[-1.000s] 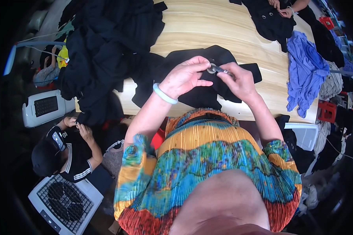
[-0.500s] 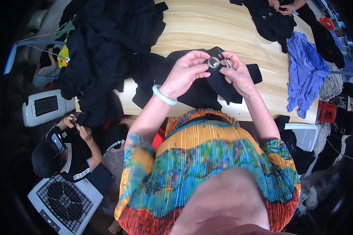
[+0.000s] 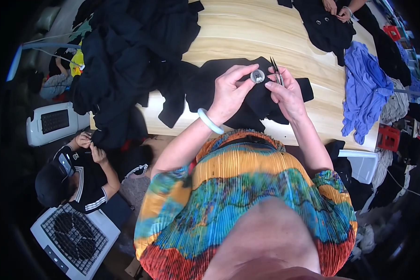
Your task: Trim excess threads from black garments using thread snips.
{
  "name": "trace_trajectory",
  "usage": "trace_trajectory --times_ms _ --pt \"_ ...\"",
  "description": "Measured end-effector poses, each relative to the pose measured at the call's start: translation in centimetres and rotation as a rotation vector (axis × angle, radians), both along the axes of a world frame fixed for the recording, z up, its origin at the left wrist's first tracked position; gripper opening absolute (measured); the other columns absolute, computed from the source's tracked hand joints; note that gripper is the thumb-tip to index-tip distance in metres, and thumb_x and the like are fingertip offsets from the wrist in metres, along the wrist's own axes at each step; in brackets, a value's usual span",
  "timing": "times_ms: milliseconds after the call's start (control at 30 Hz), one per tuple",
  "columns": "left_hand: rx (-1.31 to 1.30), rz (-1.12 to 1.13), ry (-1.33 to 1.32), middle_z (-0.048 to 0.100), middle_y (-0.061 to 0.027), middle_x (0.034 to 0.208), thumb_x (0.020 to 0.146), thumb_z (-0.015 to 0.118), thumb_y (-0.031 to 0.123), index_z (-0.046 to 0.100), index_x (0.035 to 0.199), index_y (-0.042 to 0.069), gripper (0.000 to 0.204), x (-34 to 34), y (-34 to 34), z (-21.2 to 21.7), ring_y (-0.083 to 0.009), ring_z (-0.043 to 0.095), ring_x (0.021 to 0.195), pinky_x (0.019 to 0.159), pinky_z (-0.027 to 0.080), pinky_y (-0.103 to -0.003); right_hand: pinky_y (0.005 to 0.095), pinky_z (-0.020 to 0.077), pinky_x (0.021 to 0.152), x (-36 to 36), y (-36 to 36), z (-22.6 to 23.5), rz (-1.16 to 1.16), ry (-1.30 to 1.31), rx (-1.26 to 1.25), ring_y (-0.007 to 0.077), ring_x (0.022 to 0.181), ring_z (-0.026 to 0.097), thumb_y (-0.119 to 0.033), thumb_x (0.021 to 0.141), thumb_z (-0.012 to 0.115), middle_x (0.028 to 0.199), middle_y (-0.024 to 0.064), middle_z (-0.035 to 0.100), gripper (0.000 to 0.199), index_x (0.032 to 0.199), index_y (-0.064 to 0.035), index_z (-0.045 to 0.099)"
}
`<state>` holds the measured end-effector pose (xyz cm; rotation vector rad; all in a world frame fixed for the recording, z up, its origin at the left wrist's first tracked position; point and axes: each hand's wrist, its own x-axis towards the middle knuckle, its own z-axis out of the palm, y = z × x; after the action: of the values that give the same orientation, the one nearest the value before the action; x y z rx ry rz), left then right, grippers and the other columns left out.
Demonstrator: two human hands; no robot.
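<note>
Between the thumb and fingers of my left hand [image 3: 232,88] a large round button [image 3: 257,76] is pinched, grey-rimmed with a darker middle. A pair of dark thread snips [image 3: 276,72] lies in my right hand [image 3: 287,93], its pointed tips upward and away from me. The right fingertips are just beside the button; whether they touch it I cannot tell. A black garment [image 3: 210,77] lies spread on the table under both hands. Whether the button is joined to that cloth is hidden.
Black garments pile up at left on the wooden table [image 3: 247,28]. A purple-blue cloth [image 3: 366,88] hangs over its right edge. Another person's hands [image 3: 336,9] work on a black garment [image 3: 319,23] at the far right. A person in a cap [image 3: 56,182] sits at lower left near a fan unit [image 3: 77,238].
The snips have swung more upright in my right hand. The black cloth raised between my hands has dropped lower, and my left hand has shifted slightly right with the button.
</note>
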<state>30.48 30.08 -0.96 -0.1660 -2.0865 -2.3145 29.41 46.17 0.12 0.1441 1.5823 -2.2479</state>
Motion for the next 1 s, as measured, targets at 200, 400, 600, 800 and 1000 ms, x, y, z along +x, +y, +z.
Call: trace_trajectory --times_ms 200,400,600,800,1000 --pt "-0.035 0.180 0.098 0.056 -0.0074 0.096 0.075 0.058 -0.003 0.061 0.093 0.000 0.019 0.4 0.8 -0.6 -0.0095 0.055 0.080 0.063 0.046 -0.017 0.0143 0.0312 0.042 0.1 -0.3 -0.4 -0.042 0.044 0.019 0.0015 0.060 0.045 0.001 0.071 0.061 0.090 0.0028 0.050 0.035 0.103 -0.0064 0.047" --pt "0.034 0.300 0.109 0.056 -0.0076 0.093 0.074 0.059 -0.003 0.061 0.088 -0.001 0.014 -0.2 1.3 -1.1 -0.0086 0.054 0.076 0.063 0.045 -0.017 0.0138 0.0309 0.041 0.3 -0.8 -0.8 -0.065 0.052 0.057 0.0008 0.058 0.043 0.001 0.070 0.061 0.088 0.0025 0.050 0.035 0.101 -0.0068 0.047" --pt "-0.327 0.237 0.200 0.054 -0.0067 0.087 0.080 0.050 -0.001 0.050 0.081 -0.002 0.002 -0.6 0.5 -1.8 -0.0074 0.053 0.068 0.053 0.046 -0.019 0.0147 0.0306 0.041 0.2 -0.5 -0.8 -0.060 0.017 0.085 0.0011 0.056 0.042 -0.001 0.070 0.062 0.085 0.0012 0.049 0.034 0.101 -0.0070 0.048" --pt "0.243 -0.213 -0.403 0.045 0.0013 0.080 0.087 0.044 0.014 0.047 0.086 0.004 0.010 -1.0 -1.1 -0.4 -0.0050 0.047 0.067 0.054 0.045 -0.020 0.0168 0.0266 0.039 -0.4 0.6 -1.5 -0.035 -0.176 -0.126 0.0015 0.040 0.031 -0.002 0.072 0.059 0.075 -0.0027 0.048 0.028 0.098 -0.0062 0.050" --pt "0.062 -0.147 -0.265 0.051 0.0004 0.086 0.083 0.052 0.012 0.051 0.093 0.003 0.013 -0.1 -0.7 -0.5 -0.0044 0.048 0.069 0.059 0.044 -0.019 0.0173 0.0259 0.039 -0.5 0.9 -2.2 -0.026 -0.237 -0.214 0.0017 0.038 0.028 -0.001 0.072 0.058 0.071 -0.0037 0.047 0.026 0.097 -0.0058 0.051"
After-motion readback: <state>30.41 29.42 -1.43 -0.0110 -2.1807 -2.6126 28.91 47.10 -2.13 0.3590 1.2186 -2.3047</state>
